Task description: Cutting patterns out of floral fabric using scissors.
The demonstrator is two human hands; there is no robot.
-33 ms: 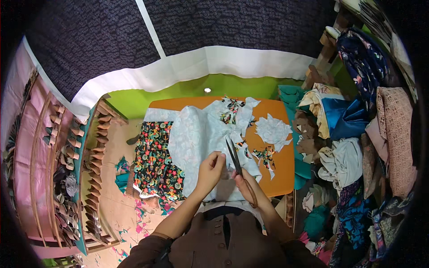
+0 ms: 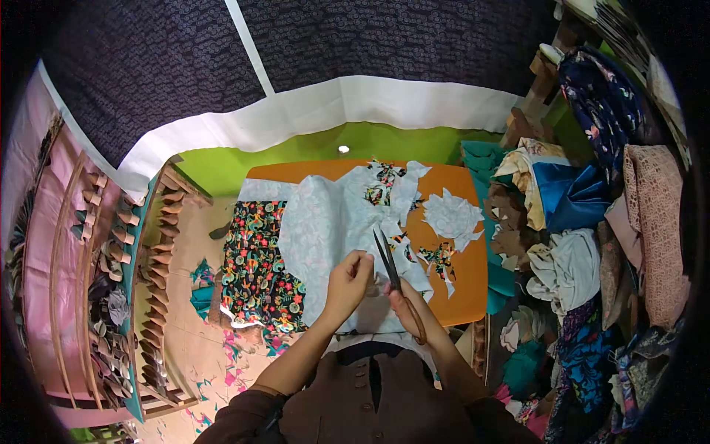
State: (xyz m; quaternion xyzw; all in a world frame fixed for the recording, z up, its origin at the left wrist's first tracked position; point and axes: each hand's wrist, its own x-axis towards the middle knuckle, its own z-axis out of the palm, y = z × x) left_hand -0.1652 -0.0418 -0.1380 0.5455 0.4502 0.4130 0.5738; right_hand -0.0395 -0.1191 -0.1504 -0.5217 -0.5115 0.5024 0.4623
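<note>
My right hand (image 2: pixel 403 305) is closed round a pair of large dark scissors (image 2: pixel 390 260). Their brown handle loop hangs below my palm, and the blades point away from me, slightly parted at the tips. To their left, my left hand (image 2: pixel 350 280) is curled with thumb and fingers pressed together; what they pinch, if anything, is hidden. Under both hands spreads a fabric (image 2: pixel 318 229), its pale underside up. At the left its black floral printed side (image 2: pixel 255 259) shows. Cut pieces of the same cloth (image 2: pixel 452 218) lie to the right of the scissors.
The fabric rests on an orange table (image 2: pixel 466 296). Piled cloth (image 2: pixel 566 270) crowds the right side. On the left stands a rack of wooden shoe-shaped forms (image 2: pixel 157 296). Scraps (image 2: pixel 237 362) litter the floor, and a dark patterned curtain (image 2: pixel 399 44) hangs beyond the table.
</note>
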